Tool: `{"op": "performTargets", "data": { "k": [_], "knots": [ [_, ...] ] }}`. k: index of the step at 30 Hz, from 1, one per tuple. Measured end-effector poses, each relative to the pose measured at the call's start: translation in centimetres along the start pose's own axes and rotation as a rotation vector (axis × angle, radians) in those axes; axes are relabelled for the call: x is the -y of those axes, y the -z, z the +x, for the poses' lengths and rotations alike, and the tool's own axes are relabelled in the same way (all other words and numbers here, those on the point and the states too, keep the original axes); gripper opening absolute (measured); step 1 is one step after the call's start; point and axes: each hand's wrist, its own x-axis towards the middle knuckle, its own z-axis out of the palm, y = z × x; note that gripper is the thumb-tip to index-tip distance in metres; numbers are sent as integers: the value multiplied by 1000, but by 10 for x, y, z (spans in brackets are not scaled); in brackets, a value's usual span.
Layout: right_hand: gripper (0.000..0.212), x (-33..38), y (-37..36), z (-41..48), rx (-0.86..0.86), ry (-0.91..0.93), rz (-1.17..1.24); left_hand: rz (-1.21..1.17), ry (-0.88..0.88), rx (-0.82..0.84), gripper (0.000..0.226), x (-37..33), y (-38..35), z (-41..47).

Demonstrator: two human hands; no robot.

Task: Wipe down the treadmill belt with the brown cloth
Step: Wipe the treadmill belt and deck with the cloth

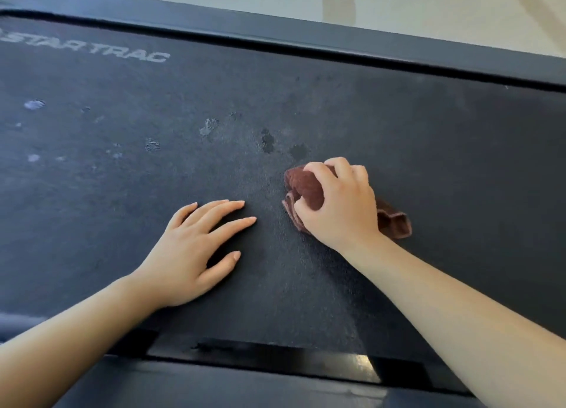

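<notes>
The dark treadmill belt (428,150) fills most of the view, with "STAR TRAC" printed at the upper left. My right hand (340,205) grips a bunched brown cloth (306,190) and holds it down on the belt right of centre; a loose end of the cloth sticks out behind my wrist. My left hand (196,248) rests flat on the belt with fingers spread, a little to the left of the cloth. Pale smudges and dark wet spots mark the belt just beyond and to the left of the cloth.
A dark side rail (306,36) borders the belt on the far side, with pale floor beyond it. The near side rail (245,386) runs along the bottom edge of the view.
</notes>
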Motion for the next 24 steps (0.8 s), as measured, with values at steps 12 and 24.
{"op": "performTargets", "data": {
  "k": [12, 24],
  "knots": [
    [46, 16, -7, 4, -21, 29, -1, 0, -21, -38, 53, 4, -4, -2],
    [48, 7, 1, -37, 3, 229, -23, 47, -103, 19, 58, 21, 4, 11]
  ]
}}
